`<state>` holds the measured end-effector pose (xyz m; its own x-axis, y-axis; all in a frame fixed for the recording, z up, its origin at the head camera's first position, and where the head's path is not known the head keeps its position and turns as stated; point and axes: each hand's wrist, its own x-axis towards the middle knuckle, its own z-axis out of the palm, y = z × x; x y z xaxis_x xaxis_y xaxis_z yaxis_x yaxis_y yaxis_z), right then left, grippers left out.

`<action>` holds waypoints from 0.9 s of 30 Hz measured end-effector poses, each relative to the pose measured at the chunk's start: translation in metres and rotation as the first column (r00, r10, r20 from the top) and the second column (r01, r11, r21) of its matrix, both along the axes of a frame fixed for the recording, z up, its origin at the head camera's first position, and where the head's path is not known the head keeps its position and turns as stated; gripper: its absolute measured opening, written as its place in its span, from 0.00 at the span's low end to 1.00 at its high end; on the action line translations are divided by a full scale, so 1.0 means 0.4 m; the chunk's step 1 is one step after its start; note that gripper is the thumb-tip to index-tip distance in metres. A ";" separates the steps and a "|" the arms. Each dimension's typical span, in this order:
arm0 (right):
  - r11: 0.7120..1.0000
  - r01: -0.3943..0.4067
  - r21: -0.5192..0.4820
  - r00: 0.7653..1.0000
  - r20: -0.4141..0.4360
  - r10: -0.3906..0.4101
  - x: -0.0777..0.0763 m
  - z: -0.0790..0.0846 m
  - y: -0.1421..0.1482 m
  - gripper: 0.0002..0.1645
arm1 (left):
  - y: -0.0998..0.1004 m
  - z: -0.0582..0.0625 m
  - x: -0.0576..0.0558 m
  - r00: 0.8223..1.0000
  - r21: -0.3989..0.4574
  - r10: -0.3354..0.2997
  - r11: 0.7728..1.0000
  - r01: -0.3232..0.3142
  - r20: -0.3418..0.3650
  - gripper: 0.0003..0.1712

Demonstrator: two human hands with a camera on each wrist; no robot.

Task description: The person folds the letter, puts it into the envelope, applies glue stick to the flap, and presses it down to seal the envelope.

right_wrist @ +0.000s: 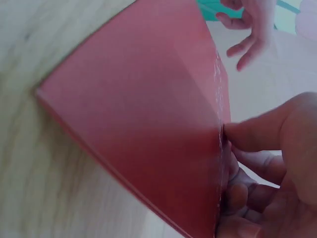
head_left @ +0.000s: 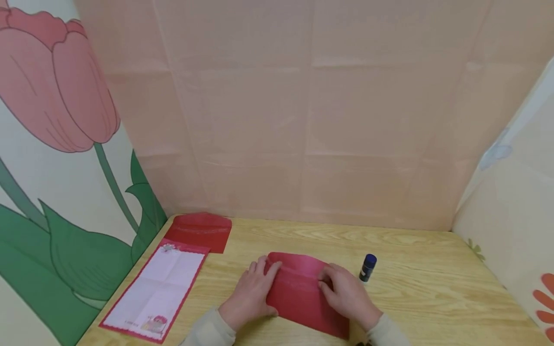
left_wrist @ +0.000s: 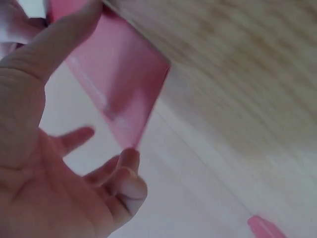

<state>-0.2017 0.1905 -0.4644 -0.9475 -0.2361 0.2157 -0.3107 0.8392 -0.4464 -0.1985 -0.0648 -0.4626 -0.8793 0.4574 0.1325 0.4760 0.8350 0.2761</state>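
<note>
A red paper envelope (head_left: 303, 303) lies at a slant near the table's front, its flap (head_left: 298, 264) turned away from me. A pale, shiny streak runs along the fold below the flap. At the left end rests my left hand (head_left: 253, 294), fingers spread, with the thumb by the lower edge and fingertips at the upper corner. My right hand (head_left: 346, 293) pinches the envelope near the right end of the fold between thumb and fingers. The right wrist view shows the thumb (right_wrist: 257, 135) pressed against that streaked fold, the other fingers partly hidden behind the paper.
A dark blue glue stick (head_left: 368, 267) stands capped beyond my right hand. To the left, a white decorated sheet with a red border (head_left: 157, 283) overlaps another red envelope (head_left: 203, 233) in the far corner. Walls hung with printed cloth (head_left: 303, 120) enclose the wooden table (head_left: 433, 283).
</note>
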 end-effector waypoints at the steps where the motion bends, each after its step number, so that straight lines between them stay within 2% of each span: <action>1: 1.000 0.010 -0.021 1.000 0.001 -0.010 0.000 -0.001 0.003 0.08 | -0.002 -0.003 0.000 1.000 0.026 0.026 0.999 -0.026 -0.009 0.61; 3: 0.997 0.033 -0.076 0.999 -0.003 -0.034 0.001 -0.001 0.010 0.08 | -0.006 -0.010 -0.001 0.995 0.088 0.089 0.992 -0.085 -0.046 0.61; 5: 0.986 0.060 -0.153 0.998 0.002 -0.061 0.002 0.000 0.015 0.08 | -0.013 -0.013 -0.006 0.984 0.182 0.156 0.973 -0.139 -0.082 0.60; 7: 0.966 0.088 -0.241 0.996 0.023 -0.085 0.001 0.001 0.019 0.06 | -0.020 -0.012 -0.012 0.976 0.294 0.201 0.941 -0.168 -0.086 0.58; 9: 0.937 0.121 -0.328 0.993 0.054 -0.109 -0.001 0.002 0.022 0.03 | -0.027 -0.010 -0.019 0.977 0.401 0.210 0.899 -0.175 -0.045 0.55; 11: 0.904 0.149 -0.401 0.988 0.087 -0.124 -0.003 0.005 0.023 0.02 | -0.032 -0.006 -0.026 0.986 0.499 0.161 0.852 -0.162 0.045 0.48; 13: 0.876 0.168 -0.453 0.985 0.115 -0.130 -0.004 0.006 0.021 0.03 | -0.034 -0.008 -0.032 0.988 0.570 0.076 0.810 -0.139 0.133 0.36; 16: 0.840 0.172 -0.515 0.983 0.145 -0.112 -0.004 0.006 0.014 0.03 | -0.029 -0.014 -0.038 0.974 0.648 -0.063 0.755 -0.095 0.216 0.19; 18: 0.818 0.162 -0.551 0.984 0.151 -0.093 -0.001 0.006 0.006 0.03 | -0.024 -0.015 -0.037 0.963 0.685 -0.122 0.724 -0.078 0.238 0.12; 24: 0.783 0.167 -0.600 0.984 0.155 -0.091 0.004 0.005 -0.012 0.02 | -0.008 0.007 -0.025 0.927 0.787 -0.222 0.606 -0.111 0.302 0.10; 26: 0.765 0.193 -0.614 0.979 0.169 -0.111 0.004 0.005 -0.014 0.02 | -0.003 0.012 -0.023 0.920 0.807 -0.248 0.581 -0.110 0.304 0.10; 27: 0.758 0.203 -0.620 0.977 0.176 -0.117 0.005 0.006 -0.015 0.02 | -0.001 0.013 -0.023 0.918 0.810 -0.255 0.577 -0.106 0.303 0.10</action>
